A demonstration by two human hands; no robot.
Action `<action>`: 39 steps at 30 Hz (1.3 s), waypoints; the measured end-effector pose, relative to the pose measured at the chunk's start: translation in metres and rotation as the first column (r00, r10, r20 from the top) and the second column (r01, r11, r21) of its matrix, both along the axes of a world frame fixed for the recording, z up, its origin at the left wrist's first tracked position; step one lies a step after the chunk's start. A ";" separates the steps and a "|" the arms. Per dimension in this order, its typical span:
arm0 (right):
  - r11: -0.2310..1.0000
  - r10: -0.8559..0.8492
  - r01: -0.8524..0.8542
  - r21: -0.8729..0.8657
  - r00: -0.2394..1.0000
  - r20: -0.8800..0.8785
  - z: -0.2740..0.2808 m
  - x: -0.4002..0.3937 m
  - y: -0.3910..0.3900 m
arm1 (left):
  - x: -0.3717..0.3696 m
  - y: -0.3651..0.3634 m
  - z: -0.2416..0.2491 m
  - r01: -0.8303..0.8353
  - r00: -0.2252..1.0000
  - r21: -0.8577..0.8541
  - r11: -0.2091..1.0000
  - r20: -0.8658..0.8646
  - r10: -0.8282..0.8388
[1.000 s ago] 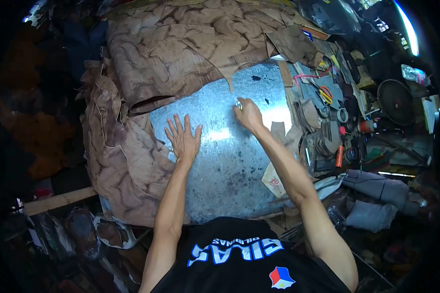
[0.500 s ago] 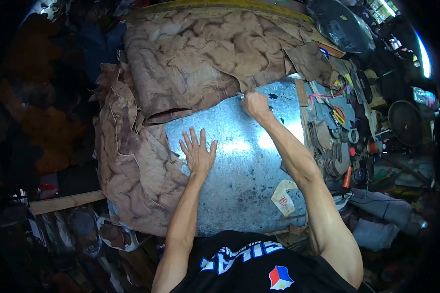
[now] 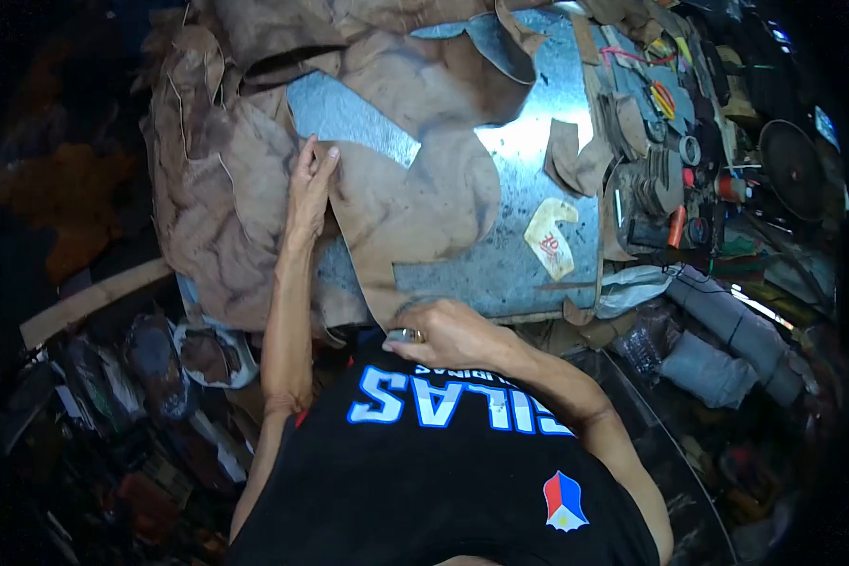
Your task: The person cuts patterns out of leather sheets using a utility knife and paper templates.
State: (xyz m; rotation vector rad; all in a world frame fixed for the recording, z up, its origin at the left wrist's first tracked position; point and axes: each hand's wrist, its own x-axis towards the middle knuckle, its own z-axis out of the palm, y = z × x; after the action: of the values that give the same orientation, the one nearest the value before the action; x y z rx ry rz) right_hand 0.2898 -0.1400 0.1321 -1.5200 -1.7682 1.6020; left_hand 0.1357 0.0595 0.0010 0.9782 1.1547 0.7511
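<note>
Galvanised metal sheet [image 3: 538,151] on bench, brown leather piece [image 3: 415,203], cream paper pattern [image 3: 550,238], leather scrap [image 3: 569,160]
</note>
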 end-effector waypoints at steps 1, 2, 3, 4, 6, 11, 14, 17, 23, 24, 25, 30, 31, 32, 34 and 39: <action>1.000 -0.017 0.017 0.017 1.000 -0.023 0.000 0.002 0.003 | -0.008 -0.010 0.002 -0.010 1.000 -0.010 1.000 -0.009 0.010; 0.984 -0.092 0.085 0.155 0.995 0.039 -0.007 0.009 0.005 | -0.016 -0.018 0.004 -0.004 1.000 -0.082 0.997 0.017 0.005; 0.945 -0.178 0.144 0.295 0.980 0.092 -0.014 0.021 0.007 | -0.021 -0.026 0.005 0.007 0.999 -0.151 0.988 0.046 0.000; 0.899 -0.288 0.215 0.383 0.947 0.144 -0.018 0.040 0.014 | -0.025 -0.035 0.000 -0.016 0.997 -0.154 0.988 0.068 0.027; 0.744 -0.526 0.334 0.579 0.827 0.199 -0.022 0.086 0.035 | -0.031 -0.047 -0.002 -0.015 1.000 -0.159 0.987 0.016 0.018; 0.661 -0.659 -0.024 0.750 0.460 0.595 -0.060 0.234 0.122 | -0.039 -0.073 -0.001 -0.021 1.000 -0.213 0.977 0.003 0.022; 0.827 -0.458 -0.060 0.559 0.506 0.731 -0.072 0.279 0.166 | -0.040 -0.085 -0.002 0.015 0.998 -0.223 0.975 -0.050 -0.027; 0.834 -0.286 -0.175 0.523 0.674 0.681 -0.093 0.310 0.196 | -0.043 -0.091 -0.007 0.033 0.998 -0.243 0.970 -0.048 -0.047; 0.861 -0.201 -0.164 0.482 0.761 0.617 -0.079 0.286 0.209 | -0.040 -0.092 -0.001 -0.046 0.993 -0.252 0.967 -0.115 0.018; 0.941 -0.252 0.040 0.337 0.746 0.617 -0.066 0.270 0.209 | -0.036 -0.091 0.001 -0.059 0.991 -0.249 0.967 -0.135 0.025; 0.941 -0.257 0.042 0.337 0.738 0.624 -0.064 0.266 0.212 | -0.036 -0.091 -0.001 -0.050 0.992 -0.249 0.967 -0.124 0.019; 0.945 0.101 -0.230 0.230 0.879 0.466 -0.110 0.313 0.255 | -0.045 -0.092 -0.014 -0.005 0.997 -0.219 0.976 -0.072 -0.012; 0.987 0.134 -0.121 -0.105 0.983 0.126 -0.126 0.336 0.271 | -0.043 -0.091 -0.017 -0.009 0.998 -0.215 0.977 -0.061 -0.005; 0.792 0.032 -0.405 0.456 0.774 0.632 -0.086 0.304 0.244 | -0.038 -0.089 -0.014 0.010 0.999 -0.204 0.979 -0.041 -0.019; 0.717 -0.025 -0.451 0.532 0.745 0.666 -0.071 0.312 0.243 | -0.033 -0.087 -0.008 -0.037 0.996 -0.154 0.987 -0.090 0.024; 0.788 -0.060 -0.461 0.409 0.602 0.796 0.046 0.280 0.215 | -0.035 -0.060 0.007 -0.056 0.998 0.010 0.998 -0.026 0.057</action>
State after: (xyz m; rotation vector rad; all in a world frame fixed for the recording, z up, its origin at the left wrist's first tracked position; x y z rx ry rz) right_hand 0.5695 0.0748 0.1778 -1.8267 -2.6424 0.2390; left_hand 0.1009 -0.0003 0.0077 0.9690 1.2066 0.7916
